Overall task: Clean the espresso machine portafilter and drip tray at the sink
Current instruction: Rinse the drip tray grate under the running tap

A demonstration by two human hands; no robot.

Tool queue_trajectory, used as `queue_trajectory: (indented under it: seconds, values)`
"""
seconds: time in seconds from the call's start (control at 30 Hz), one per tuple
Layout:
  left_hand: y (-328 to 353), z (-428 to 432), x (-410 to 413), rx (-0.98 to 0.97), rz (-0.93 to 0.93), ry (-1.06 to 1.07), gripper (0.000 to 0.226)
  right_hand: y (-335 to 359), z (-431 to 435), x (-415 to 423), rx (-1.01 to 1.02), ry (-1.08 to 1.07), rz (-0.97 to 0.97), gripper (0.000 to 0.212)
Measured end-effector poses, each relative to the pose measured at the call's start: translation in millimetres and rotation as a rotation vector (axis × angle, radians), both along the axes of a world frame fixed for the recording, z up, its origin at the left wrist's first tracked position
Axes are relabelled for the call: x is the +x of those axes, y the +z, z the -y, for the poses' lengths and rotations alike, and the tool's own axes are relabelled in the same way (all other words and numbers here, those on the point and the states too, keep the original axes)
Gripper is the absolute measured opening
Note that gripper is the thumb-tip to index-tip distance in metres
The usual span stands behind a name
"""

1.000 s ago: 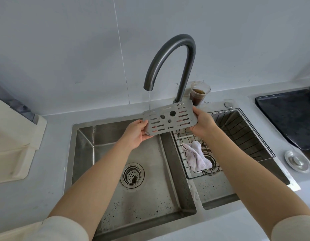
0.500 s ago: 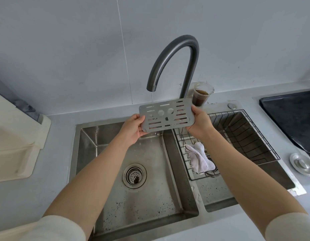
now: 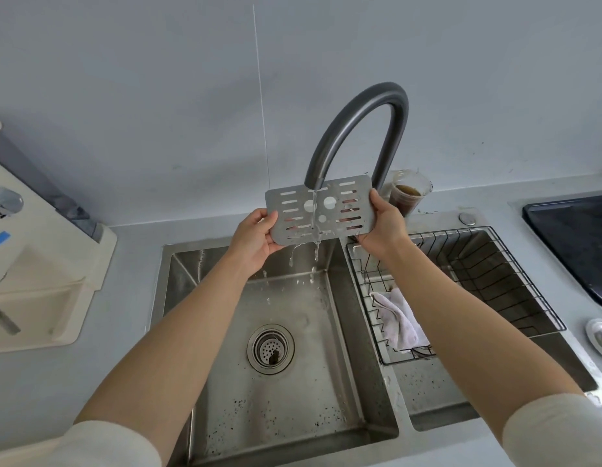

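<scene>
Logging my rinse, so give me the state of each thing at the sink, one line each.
Faucet: running, thin stream.
Drip tray grate: tilted under the stream, water dripping off.
Left hand: grips grate's left edge.
Right hand: grips grate's right edge.
Left basin: wet, speckled with dark bits.
Drain strainer: seated in drain.
Cloth: crumpled in wire basket.
Cup: holds brown liquid.

Silver-grey drip tray grate [image 3: 321, 210], slots plus round holes; dark grey faucet [image 3: 360, 129]; white cloth [image 3: 399, 320] at 5 o'clock of grate; steel sink [image 3: 293, 399], black-speckled.
</scene>
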State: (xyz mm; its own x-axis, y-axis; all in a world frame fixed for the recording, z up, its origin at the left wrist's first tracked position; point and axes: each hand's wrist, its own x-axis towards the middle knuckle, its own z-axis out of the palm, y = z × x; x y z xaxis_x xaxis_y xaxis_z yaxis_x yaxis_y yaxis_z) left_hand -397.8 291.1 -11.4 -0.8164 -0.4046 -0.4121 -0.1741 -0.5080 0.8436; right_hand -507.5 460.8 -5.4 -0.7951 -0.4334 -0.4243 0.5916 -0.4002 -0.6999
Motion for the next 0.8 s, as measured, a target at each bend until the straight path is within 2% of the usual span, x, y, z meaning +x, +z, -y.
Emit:
queue_trajectory:
  seconds: [0.4,0.8]
  values:
    - [-16.8,27.2,50.1,0.025,0.073,0.080,0.019,-19.7,34.0,32.7,0.086,0.197,0.024,0.040]
    - [-15.0,47.8,82.7,0.054,0.033,0.108,0.023,-19.4,71.7,52.8,0.149,0.213,0.088,0.032]
